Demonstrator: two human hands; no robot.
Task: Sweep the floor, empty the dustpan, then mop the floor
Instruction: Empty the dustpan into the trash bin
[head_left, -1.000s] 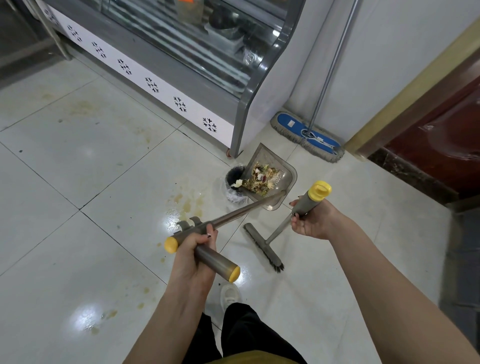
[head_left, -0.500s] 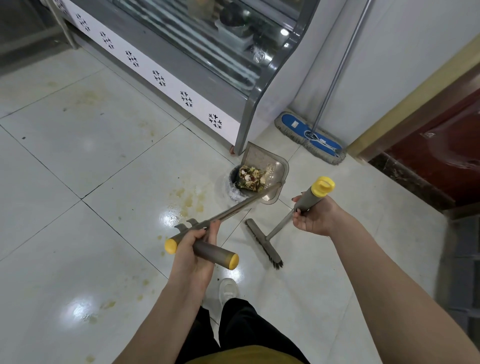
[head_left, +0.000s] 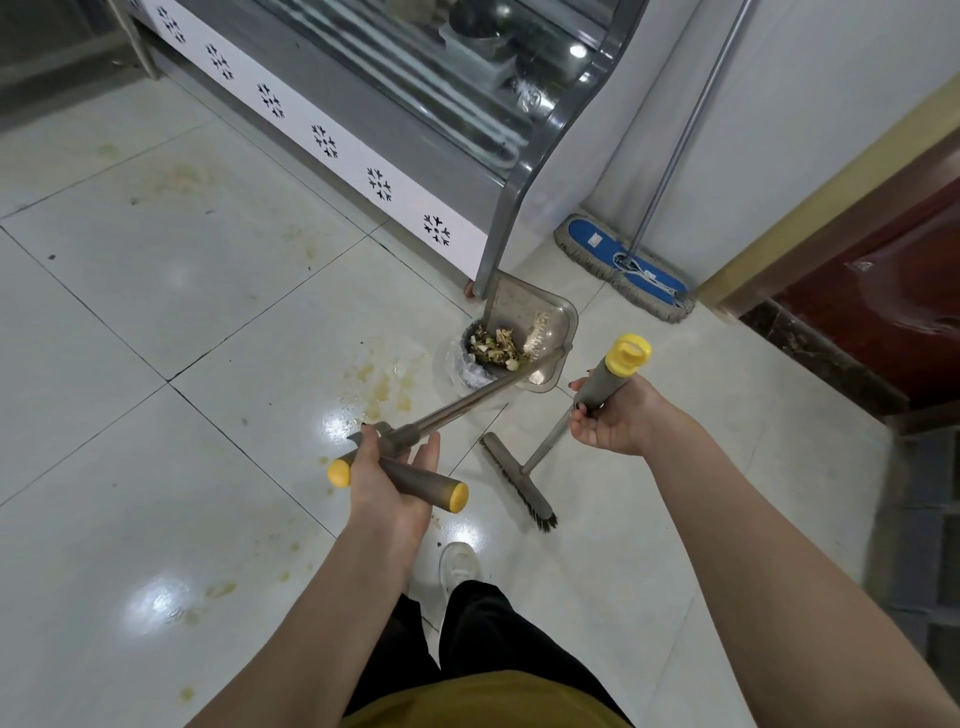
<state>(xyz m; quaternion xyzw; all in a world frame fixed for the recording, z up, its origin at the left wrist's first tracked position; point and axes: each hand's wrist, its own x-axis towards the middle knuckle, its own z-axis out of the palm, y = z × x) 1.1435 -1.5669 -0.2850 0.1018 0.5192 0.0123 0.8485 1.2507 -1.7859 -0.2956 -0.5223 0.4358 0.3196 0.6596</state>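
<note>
My left hand (head_left: 387, 480) grips the dustpan (head_left: 545, 317) by its handle, tipped over the bin (head_left: 470, 371), scraps (head_left: 496, 345) at its lip; my right hand (head_left: 615, 418) grasps the broom (head_left: 517, 480), bristles on the floor (head_left: 208, 312) nearby.

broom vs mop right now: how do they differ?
The broom is held by the right hand at its yellow-capped handle; the mop stands by the wall, untouched. The broom's head is a narrow dark bristle bar; the mop's is a wide blue pad with grey fringe. The broom's shaft is shorter; the mop's runs up out of view. Both heads rest on the tiled floor.
</note>
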